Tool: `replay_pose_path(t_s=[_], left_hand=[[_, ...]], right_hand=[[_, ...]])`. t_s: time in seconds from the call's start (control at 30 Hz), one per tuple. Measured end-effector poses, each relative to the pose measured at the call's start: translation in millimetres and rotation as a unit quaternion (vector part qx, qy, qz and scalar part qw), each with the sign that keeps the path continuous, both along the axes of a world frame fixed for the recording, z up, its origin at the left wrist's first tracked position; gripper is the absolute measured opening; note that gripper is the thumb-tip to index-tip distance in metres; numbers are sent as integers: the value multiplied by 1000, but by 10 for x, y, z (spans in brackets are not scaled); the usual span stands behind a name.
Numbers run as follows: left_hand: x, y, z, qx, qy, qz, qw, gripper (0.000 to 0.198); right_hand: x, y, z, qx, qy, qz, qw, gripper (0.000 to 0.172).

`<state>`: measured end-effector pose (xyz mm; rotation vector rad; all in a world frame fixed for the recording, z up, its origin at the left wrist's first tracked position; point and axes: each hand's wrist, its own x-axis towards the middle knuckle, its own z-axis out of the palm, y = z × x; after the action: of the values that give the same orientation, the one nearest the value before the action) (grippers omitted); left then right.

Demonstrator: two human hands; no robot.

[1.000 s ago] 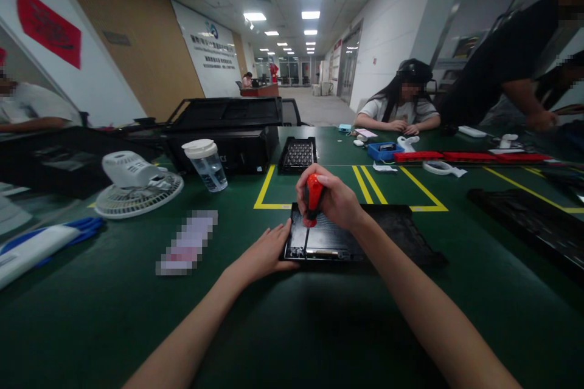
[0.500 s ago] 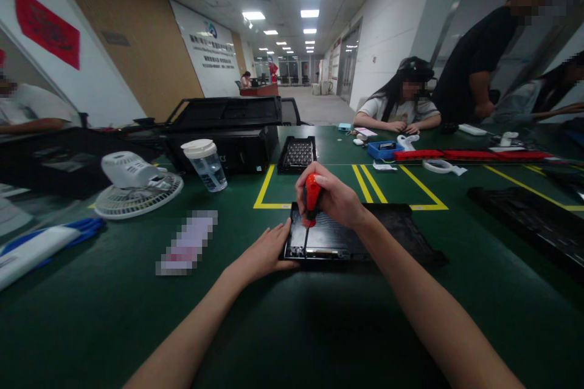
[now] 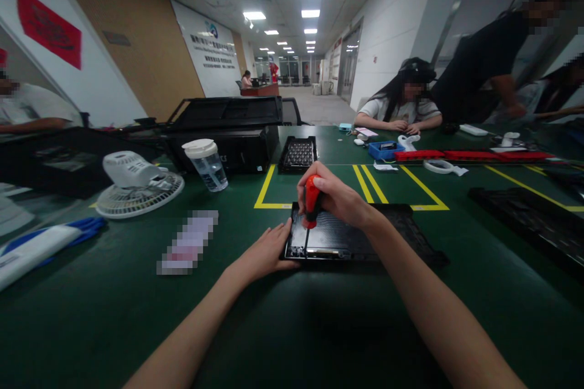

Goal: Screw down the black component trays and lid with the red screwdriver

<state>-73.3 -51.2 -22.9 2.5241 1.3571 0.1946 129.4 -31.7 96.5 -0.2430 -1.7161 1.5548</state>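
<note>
A black plastic panel lies flat on the green table in front of me. My left hand grips its left end, fingers along the side and thumb at the near corner. Wrapped around the red and black handle of a screwdriver is my right hand. The screwdriver stands nearly upright, its dark shaft reaching down to the panel's near left corner, beside a shiny metal strip. What the tip touches is too small to make out.
A cup, a white fan and a blurred phone-shaped item lie to the left. A black tray sits beyond the panel, another dark panel at right. A blue box stands near a seated person.
My right wrist and forearm have shifted slightly right, while the screwdriver stays at the same corner. My left hand keeps its place. The standing person at right has leaned further right.
</note>
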Motion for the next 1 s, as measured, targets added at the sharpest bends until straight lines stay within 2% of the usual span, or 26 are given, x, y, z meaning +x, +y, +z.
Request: replay_pose_path(t_s=[0.37, 0.73, 1.0], left_hand=[[10, 26, -26, 3, 9, 6, 1000, 97], [14, 6, -4, 6, 5, 3, 1000, 96], [36, 3, 27, 0, 8, 2, 1000, 95]], right_hand=[[138, 57, 57, 6, -21, -7, 1000, 11], [240, 191, 23, -17, -12, -7, 1000, 10], [255, 145, 38, 15, -39, -8, 999, 9]])
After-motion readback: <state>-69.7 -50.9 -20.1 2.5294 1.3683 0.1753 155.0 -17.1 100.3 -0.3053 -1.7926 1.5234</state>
